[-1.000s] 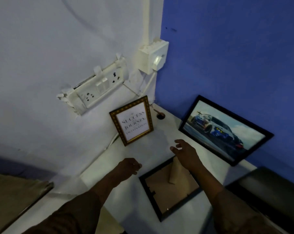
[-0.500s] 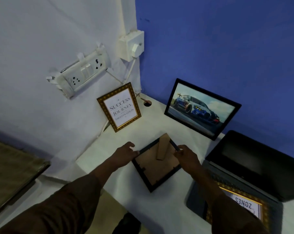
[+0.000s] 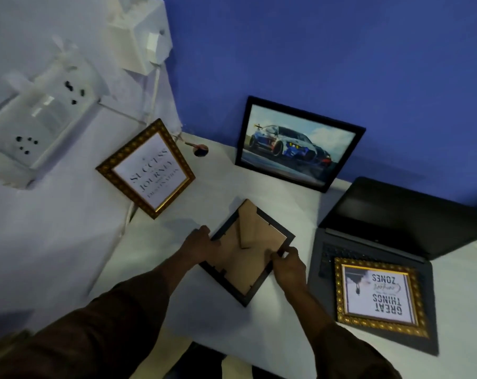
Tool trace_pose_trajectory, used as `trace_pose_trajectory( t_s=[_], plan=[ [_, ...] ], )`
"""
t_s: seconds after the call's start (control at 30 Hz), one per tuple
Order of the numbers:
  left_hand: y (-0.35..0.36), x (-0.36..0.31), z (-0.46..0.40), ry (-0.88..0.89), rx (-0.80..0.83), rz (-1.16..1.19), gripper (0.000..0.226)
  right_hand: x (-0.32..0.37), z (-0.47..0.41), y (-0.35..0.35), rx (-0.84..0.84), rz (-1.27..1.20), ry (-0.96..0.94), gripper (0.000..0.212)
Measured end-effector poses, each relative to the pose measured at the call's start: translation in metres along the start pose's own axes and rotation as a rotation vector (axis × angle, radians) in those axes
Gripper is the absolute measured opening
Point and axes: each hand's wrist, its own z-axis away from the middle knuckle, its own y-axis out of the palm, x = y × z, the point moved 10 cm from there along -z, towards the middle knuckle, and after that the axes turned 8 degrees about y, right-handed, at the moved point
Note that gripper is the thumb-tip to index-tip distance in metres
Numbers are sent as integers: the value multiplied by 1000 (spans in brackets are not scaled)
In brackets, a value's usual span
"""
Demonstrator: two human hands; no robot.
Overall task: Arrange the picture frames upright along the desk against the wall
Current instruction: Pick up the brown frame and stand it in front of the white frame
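Observation:
A black frame [image 3: 243, 266] lies face down on the white desk [image 3: 226, 321], its brown backing and fold-out stand showing. My left hand [image 3: 197, 243] grips its left edge and my right hand [image 3: 288, 265] grips its right edge. A gold "Success" frame [image 3: 147, 169] stands upright against the white wall. The black car-picture frame [image 3: 297, 143] leans upright against the blue wall. Another gold frame [image 3: 379, 296], reading "Great things", lies flat on the laptop keyboard.
An open dark laptop [image 3: 396, 225] takes up the desk's right side. A socket board [image 3: 40, 116] and a switch box [image 3: 141, 42] jut from the white wall, with a cable running down. A cable hole [image 3: 201, 151] sits at the desk corner.
Both hands came down from above the face-down black frame and closed on its two side edges. The view swung right, bringing the laptop and the second gold frame into sight.

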Motion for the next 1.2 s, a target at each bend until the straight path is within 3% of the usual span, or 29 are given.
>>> trace_pose_trajectory(
  t_s=[0.13,0.33,0.5,0.67,0.8,0.9,0.97,1.1,1.2],
  plan=[
    [6,7,-13,-9,-24,-38,53,-20,9,15,-22,-147,126,66],
    [11,9,-14,-3,-48,-36,39,-49,2,40,4,-439,340,61],
    [15,18,-12,4,3,80,36,-66,-25,36,19,-392,315,56],
    [11,14,-2,86,3,173,28,-40,-8,2,-13,-369,124,36],
    [1,-10,18,219,24,357,36,-6,2,-27,9,-251,-172,35],
    [-12,-24,32,278,-25,416,27,7,5,-44,50,-182,-291,41],
    [-20,-28,39,274,-68,504,28,17,7,-54,54,-115,-375,43],
    [-22,-44,73,227,-81,750,27,32,31,-75,36,54,-553,23],
    [-17,-58,95,235,-104,687,26,25,43,-90,62,111,-593,19]
  ],
)
